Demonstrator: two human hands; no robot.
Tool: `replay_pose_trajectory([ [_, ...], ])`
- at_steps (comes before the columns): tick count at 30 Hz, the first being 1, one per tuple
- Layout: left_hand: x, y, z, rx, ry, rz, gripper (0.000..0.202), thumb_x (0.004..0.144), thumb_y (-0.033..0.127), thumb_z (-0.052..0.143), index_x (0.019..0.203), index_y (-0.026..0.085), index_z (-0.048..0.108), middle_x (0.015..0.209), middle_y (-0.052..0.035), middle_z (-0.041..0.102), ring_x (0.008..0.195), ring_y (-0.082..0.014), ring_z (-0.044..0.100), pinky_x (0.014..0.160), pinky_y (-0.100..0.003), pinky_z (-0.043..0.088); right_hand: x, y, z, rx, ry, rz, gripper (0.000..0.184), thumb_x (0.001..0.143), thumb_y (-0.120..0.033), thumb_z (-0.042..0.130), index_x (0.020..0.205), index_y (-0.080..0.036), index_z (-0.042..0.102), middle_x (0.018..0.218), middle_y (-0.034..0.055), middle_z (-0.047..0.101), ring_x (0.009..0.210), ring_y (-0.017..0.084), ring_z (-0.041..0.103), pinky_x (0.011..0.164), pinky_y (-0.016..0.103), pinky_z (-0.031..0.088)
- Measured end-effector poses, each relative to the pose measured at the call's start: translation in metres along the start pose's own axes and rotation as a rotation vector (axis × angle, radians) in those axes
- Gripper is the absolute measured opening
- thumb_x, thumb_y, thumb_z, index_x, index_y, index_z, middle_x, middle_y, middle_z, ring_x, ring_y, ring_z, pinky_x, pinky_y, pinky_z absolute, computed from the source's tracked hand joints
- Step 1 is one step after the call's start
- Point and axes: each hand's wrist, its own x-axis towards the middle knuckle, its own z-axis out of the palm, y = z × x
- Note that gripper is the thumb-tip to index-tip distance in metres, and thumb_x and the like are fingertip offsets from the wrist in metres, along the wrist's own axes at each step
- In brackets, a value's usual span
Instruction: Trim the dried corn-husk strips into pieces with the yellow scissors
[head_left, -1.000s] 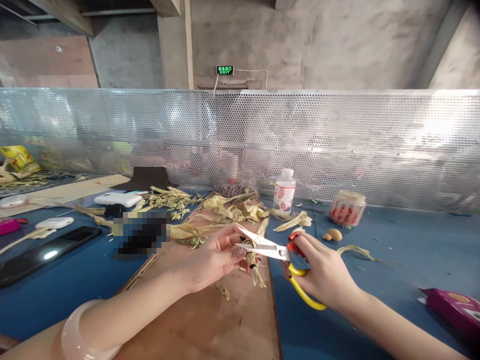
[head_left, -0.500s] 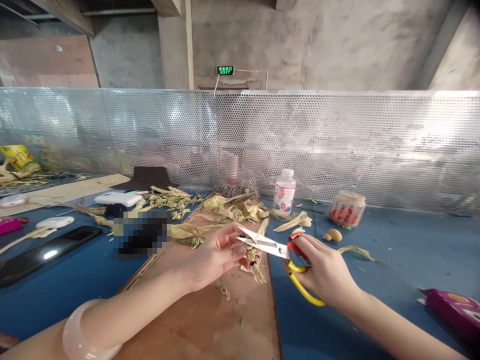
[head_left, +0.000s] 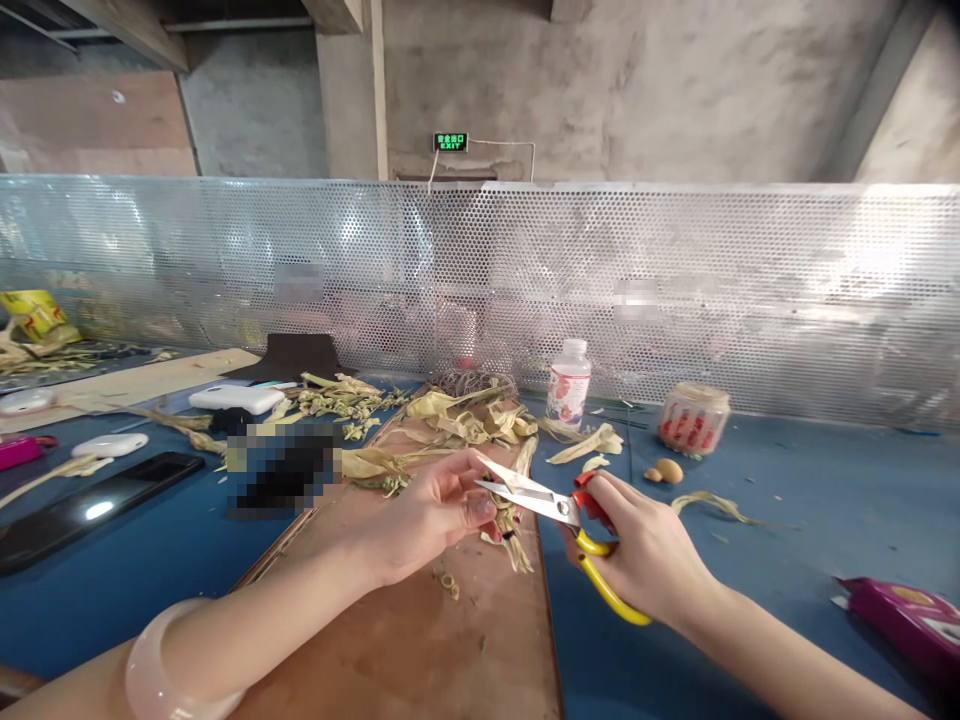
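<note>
Scissors (head_left: 564, 507): firm in the right hand (head_left: 645, 540), blades parted, tips pointing left!
Dried-husk bundle (head_left: 511, 522): pinched by the left hand (head_left: 442, 515), right at the blades, long axis drooping downward.

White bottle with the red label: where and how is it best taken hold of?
Probably around the middle of the white bottle, below its narrower top, coming from the right: it stands upright, dried husks lie close in front, and the perforated panel rises behind.
</note>
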Motion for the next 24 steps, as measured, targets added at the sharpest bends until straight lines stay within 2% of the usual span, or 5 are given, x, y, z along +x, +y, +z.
replay_pose_trajectory([
  [4,0.0008,-0.0009,0.0001,0.032,-0.004,0.017,0.017,0.073,0.017,0.070,0.089,0.022,0.066,0.087,-0.0013,0.063,0.073,-0.0119,0.059,0.069,-0.028,0.050,-0.0014,-0.0023,-0.0013,0.000,-0.038,0.032,0.019,0.071,-0.031,0.054,0.085,-0.021,0.046,0.079,0.0017,0.058,0.057,0.012,0.052,0.048,0.023,0.039],
  [9,0.0010,0.0014,0.0011,0.109,-0.005,0.006,0.016,0.076,0.015,0.068,0.091,0.021,0.065,0.083,-0.0001,0.063,0.069,-0.0091,0.059,0.064,-0.023,0.049,-0.0002,-0.0003,0.0007,-0.004,-0.050,0.039,0.018,0.071,-0.030,0.054,0.084,-0.022,0.045,0.078,0.0010,0.056,0.057,0.012,0.050,0.048,0.022,0.038],
  [24,0.0007,0.0036,0.0010,0.272,0.002,0.034,0.014,0.076,0.018,0.068,0.088,0.022,0.062,0.088,0.0001,0.063,0.076,-0.0093,0.057,0.064,-0.021,0.046,-0.0010,-0.0046,-0.0032,-0.029,-0.080,0.071,0.018,0.070,-0.031,0.054,0.083,-0.022,0.045,0.077,0.0007,0.057,0.056,0.012,0.049,0.047,0.022,0.036],
])
